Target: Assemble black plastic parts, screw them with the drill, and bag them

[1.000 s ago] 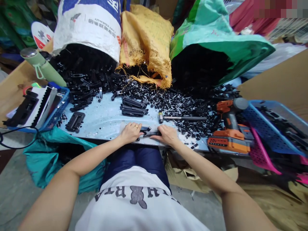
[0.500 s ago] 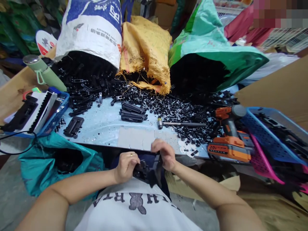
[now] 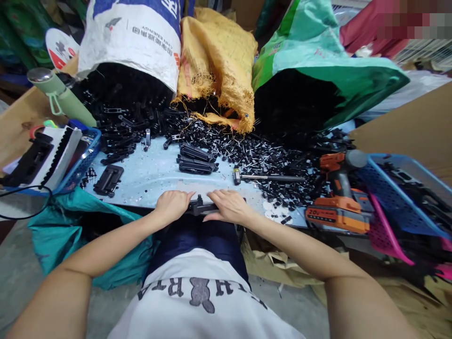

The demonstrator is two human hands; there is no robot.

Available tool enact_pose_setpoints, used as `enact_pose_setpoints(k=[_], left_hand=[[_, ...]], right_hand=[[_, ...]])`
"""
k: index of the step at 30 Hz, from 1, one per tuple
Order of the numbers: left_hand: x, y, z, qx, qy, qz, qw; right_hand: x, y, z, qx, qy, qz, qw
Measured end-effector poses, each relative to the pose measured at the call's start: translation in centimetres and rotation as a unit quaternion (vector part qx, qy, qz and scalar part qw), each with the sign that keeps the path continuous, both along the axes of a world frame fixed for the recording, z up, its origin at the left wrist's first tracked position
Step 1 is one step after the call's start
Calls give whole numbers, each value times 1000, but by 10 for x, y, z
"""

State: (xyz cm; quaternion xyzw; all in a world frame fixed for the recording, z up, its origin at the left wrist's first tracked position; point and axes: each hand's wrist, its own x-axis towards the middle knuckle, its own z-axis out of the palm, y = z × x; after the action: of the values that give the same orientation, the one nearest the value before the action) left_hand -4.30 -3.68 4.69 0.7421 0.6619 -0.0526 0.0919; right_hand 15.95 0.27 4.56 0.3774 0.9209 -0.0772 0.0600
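Between my hands, at the table's front edge, is a black plastic part [image 3: 200, 205] with a small raised piece on top. My left hand [image 3: 173, 205] grips its left end, thumb and fingers closed. My right hand [image 3: 229, 206] is wrapped over its right end and hides much of it. Just beyond my hands lies a stack of long black plastic parts [image 3: 197, 159]. A hammer [image 3: 268, 177] with a yellow-tipped head rests to the right of that stack, and a single black plastic assembly [image 3: 108, 180] lies to the left.
Small black pieces with metal pins [image 3: 243, 150] are heaped along the back, before a white sack [image 3: 141, 52], a yellow sack [image 3: 219, 61] and a green sack [image 3: 367, 89]. An orange cordless drill [image 3: 339, 193] and blue baskets [image 3: 409, 197] stand right. A teal bag [image 3: 63, 235] hangs front left.
Both hands have moved forward from my lap up to the table edge, bringing the black plastic part with them. My right hand has turned palm down over it.
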Motion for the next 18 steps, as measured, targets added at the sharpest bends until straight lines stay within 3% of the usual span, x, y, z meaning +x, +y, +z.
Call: enact_pose_setpoints(k=[3, 7, 13, 16, 18], left_hand=[[3, 1, -1, 5, -8, -11, 1000], [5, 0, 1, -7, -21, -34, 999], [-6, 4, -7, 45, -44, -29, 998], [-17, 1, -8, 154, -83, -98, 980], [-18, -7, -5, 236, -147, -196, 940]], right_hand=[[-8, 3, -3, 88, 39, 90, 991], [-12, 12, -10, 93, 61, 171, 979], [-2, 20, -5, 120, 137, 185, 966], [19, 21, 6, 118, 160, 159, 967], [29, 15, 14, 97, 237, 186, 949]])
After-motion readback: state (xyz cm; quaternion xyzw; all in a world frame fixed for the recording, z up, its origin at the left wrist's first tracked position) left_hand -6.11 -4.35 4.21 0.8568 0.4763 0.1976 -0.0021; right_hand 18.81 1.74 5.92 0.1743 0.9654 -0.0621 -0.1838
